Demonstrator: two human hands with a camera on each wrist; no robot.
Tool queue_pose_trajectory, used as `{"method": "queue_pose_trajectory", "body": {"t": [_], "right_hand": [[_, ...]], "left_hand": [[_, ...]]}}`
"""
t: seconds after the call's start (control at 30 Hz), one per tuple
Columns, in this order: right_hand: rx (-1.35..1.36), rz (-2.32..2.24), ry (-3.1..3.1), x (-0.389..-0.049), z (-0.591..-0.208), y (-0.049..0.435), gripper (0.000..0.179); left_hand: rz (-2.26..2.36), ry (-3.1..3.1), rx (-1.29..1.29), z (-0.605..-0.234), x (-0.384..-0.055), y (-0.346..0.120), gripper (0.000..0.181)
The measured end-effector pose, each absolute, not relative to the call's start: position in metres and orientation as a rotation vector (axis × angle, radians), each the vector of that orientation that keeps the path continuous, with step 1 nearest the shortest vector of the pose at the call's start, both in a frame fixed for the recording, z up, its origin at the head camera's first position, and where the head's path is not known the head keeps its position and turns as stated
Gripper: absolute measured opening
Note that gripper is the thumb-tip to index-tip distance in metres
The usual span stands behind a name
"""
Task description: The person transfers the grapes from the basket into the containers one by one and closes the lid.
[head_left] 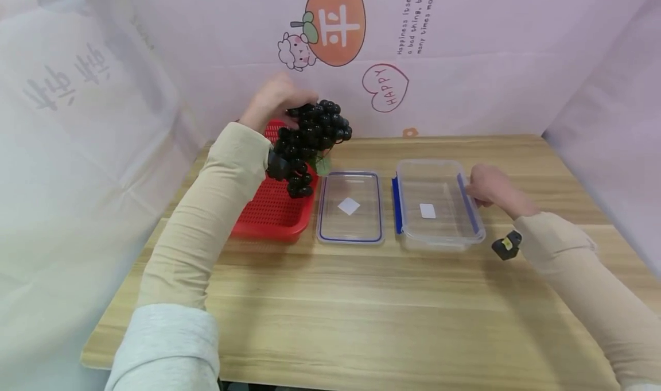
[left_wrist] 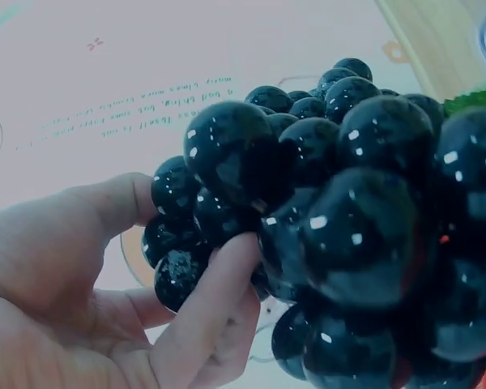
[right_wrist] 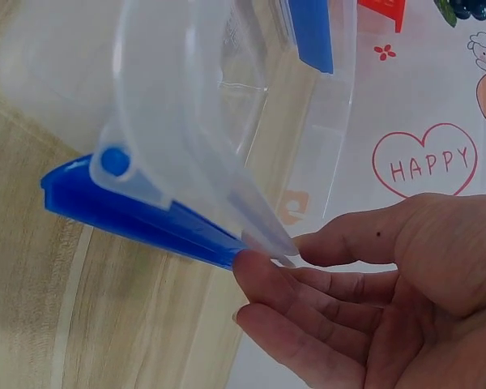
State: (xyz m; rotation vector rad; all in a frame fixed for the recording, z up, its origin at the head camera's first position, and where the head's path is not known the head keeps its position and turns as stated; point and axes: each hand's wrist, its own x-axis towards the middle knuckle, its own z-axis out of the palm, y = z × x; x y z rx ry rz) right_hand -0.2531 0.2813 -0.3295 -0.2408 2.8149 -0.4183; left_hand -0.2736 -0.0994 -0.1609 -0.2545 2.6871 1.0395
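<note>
The person's left hand (head_left: 279, 99), left of top centre in the head view, had fingers and thumb closed on a bunch of dark grapes (head_left: 315, 128), which hung over the right side of a red basket (head_left: 268, 231). I couldn't tell whether the lowest grapes touched it. Well apart, at right of centre, the right hand (head_left: 493, 187) pinched the edge of a clear container (head_left: 439, 240), thumb at its rim and a finger against a blue flap (right_wrist: 146, 215). A green leaf (head_left: 323, 166) showed just below the bunch. Between basket and container, mid-frame, a clear lid (head_left: 351, 224) lay flat on the wooden table (head_left: 361, 305). Across the top stood a pale printed sheet (head_left: 232, 29) with a heart reading HAPPY.
</note>
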Motion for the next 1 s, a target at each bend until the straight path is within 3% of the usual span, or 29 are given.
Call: {"method": "queue_pose_trajectory", "body": {"t": [0.43, 1.0], "right_hand": [[-0.224, -0.426, 2.817, -0.253, -0.328, 0.279, 0.023], [-0.236, -0.426, 2.839, -0.249, -0.328, 0.283, 0.023]], "left_hand": [[1.207, 2.536, -0.135, -0.173, -0.272, -0.068, 0.018], [1.282, 2.424, -0.016, -0.180, -0.270, -0.028, 0.024]]}}
